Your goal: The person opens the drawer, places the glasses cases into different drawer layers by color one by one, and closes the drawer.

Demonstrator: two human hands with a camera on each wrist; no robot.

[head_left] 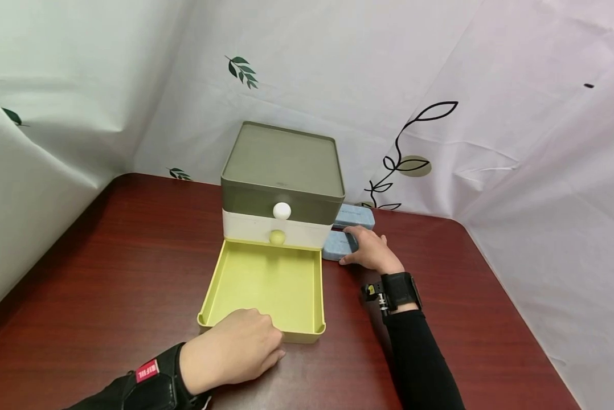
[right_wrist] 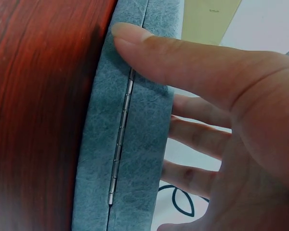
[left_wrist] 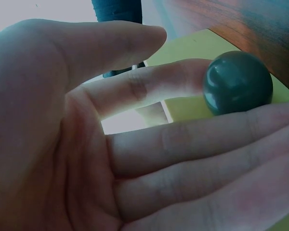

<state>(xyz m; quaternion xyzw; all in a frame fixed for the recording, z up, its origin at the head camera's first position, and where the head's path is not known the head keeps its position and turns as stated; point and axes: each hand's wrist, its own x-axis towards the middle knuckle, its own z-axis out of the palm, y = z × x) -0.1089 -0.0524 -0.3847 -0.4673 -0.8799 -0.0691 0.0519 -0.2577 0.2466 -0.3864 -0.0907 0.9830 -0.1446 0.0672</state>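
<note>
A small desktop drawer unit (head_left: 281,165) has an olive top drawer, a white middle one and a pulled-out yellow drawer (head_left: 266,285) at the bottom, with nothing in it. My left hand (head_left: 237,347) is at the front of that drawer. In the left wrist view its index and middle fingers lie on either side of a round dark green knob (left_wrist: 238,83). My right hand (head_left: 371,250) grips the nearer blue hinged glasses case (head_left: 338,245), right of the unit. In the right wrist view the thumb presses along its hinge side (right_wrist: 120,144), fingers at the far side.
Behind the gripped case, close to the unit, lies a second blue case (head_left: 355,216). A white round knob (head_left: 282,210) and a yellow one (head_left: 277,237) stick out above the open drawer. A white patterned cloth (head_left: 363,68) hangs behind the dark red wooden table (head_left: 148,256).
</note>
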